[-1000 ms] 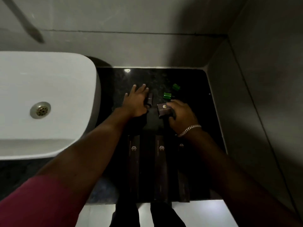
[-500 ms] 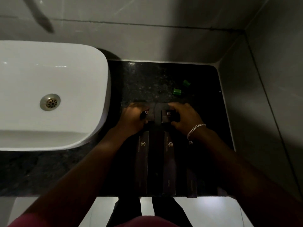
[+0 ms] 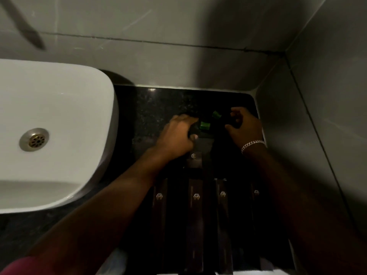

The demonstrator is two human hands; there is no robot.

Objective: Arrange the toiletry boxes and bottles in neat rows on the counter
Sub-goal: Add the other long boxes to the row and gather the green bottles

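Note:
Two small dark bottles with green caps lie at the back of the black counter (image 3: 151,108). My left hand (image 3: 176,133) is closed around the dark body of the nearer bottle (image 3: 205,125), whose cap sticks out to the right. My right hand (image 3: 245,129) curls around the body of the farther bottle (image 3: 216,114), thumb and fingers on either side. A small dark box (image 3: 195,157) with a logo lies just below my left hand. Several long dark boxes (image 3: 195,215) lie side by side in a row near the front edge.
A white basin (image 3: 59,120) with a metal drain (image 3: 34,139) fills the left side. Grey tiled walls close the counter at the back and right (image 3: 317,135). My forearms cover part of the box row.
Both hands have left the small boxes in the middle and moved back to the green-capped bottles. The camera has shifted closer.

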